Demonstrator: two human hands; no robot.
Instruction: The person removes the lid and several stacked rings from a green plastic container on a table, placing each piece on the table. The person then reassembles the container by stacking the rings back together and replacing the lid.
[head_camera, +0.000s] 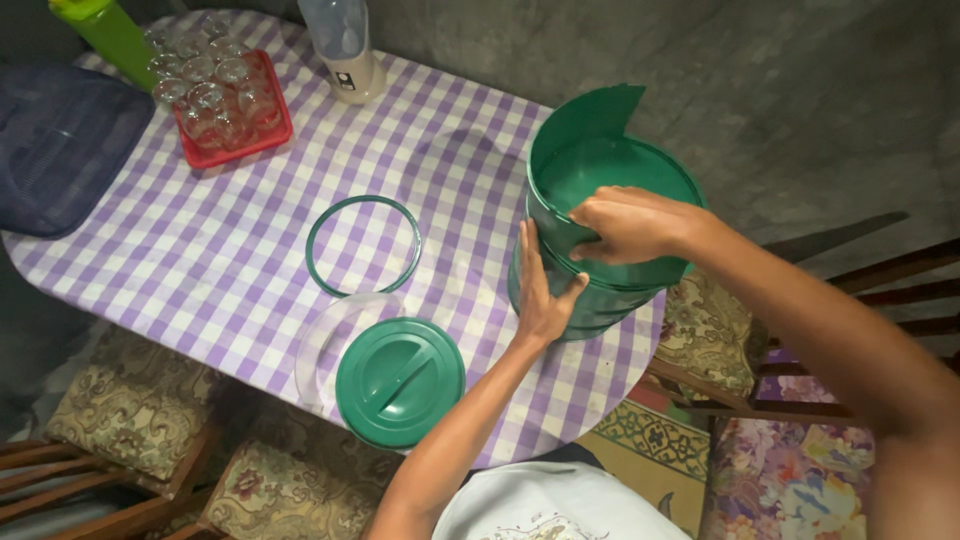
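Fingers of both hands, left (541, 295) and right (630, 224), clasp the green container (610, 180), hiding its near wall.

Lying left of the green container (600, 235): green ring (363, 245), clear disc (322, 345), green lid (400, 382), all blocking the near-left cloth. Leaving bare tablecloth (455, 170) between ring and container. Crowding the far corner: tray of glasses (225, 100), bottle (345, 50).
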